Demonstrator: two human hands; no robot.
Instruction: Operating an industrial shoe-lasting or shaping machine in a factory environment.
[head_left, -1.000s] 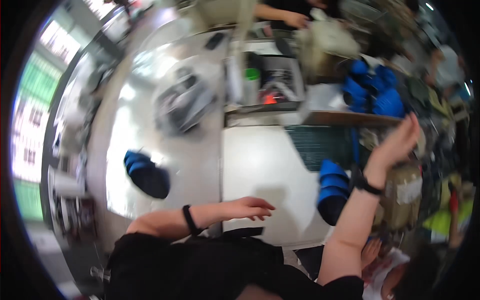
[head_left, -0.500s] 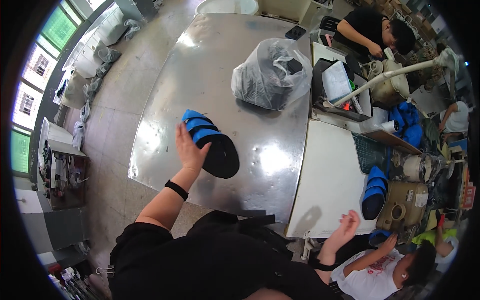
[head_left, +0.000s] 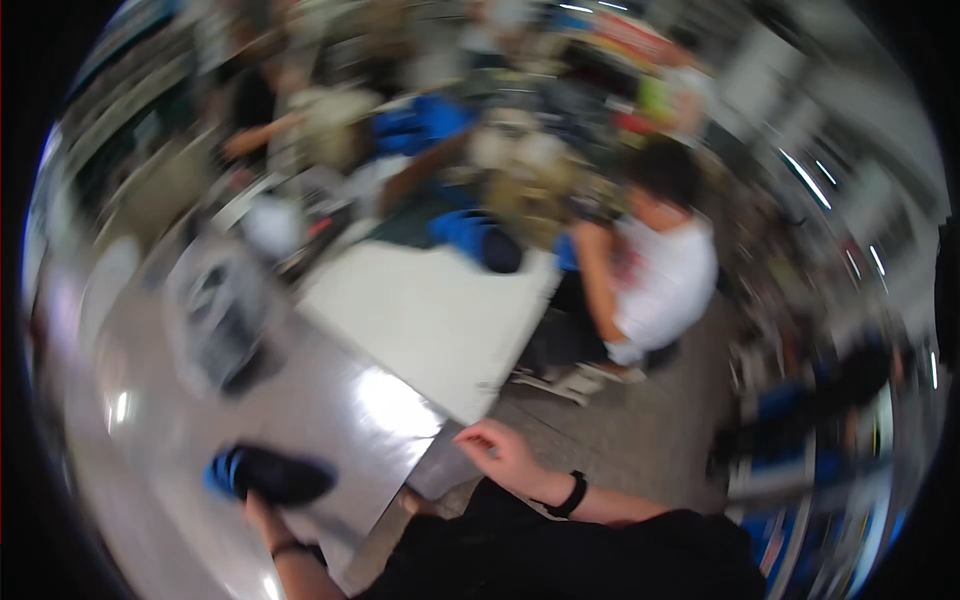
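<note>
The picture is smeared by motion. A flat stack of blue and black shoe pieces (head_left: 268, 476) lies on the shiny metal table (head_left: 330, 420) near its front edge. My left hand (head_left: 256, 510) reaches up to the stack's near side and touches it, with the fingers hidden behind it. My right hand (head_left: 503, 455) hovers at the table's right corner, fingers loosely curled and nothing in them. Each wrist wears a black band.
A clear plastic bag (head_left: 222, 318) with dark contents sits further back on the metal table. A white table (head_left: 430, 310) adjoins it, with another blue stack (head_left: 478, 240) at its far edge. A person in a white shirt (head_left: 655, 275) sits to the right. Blurred shelves and machines ring the room.
The view has swung sharply to the right and blurred. The shoe stack now sits low left in view. My right hand has come up from below the table edge to its corner.
</note>
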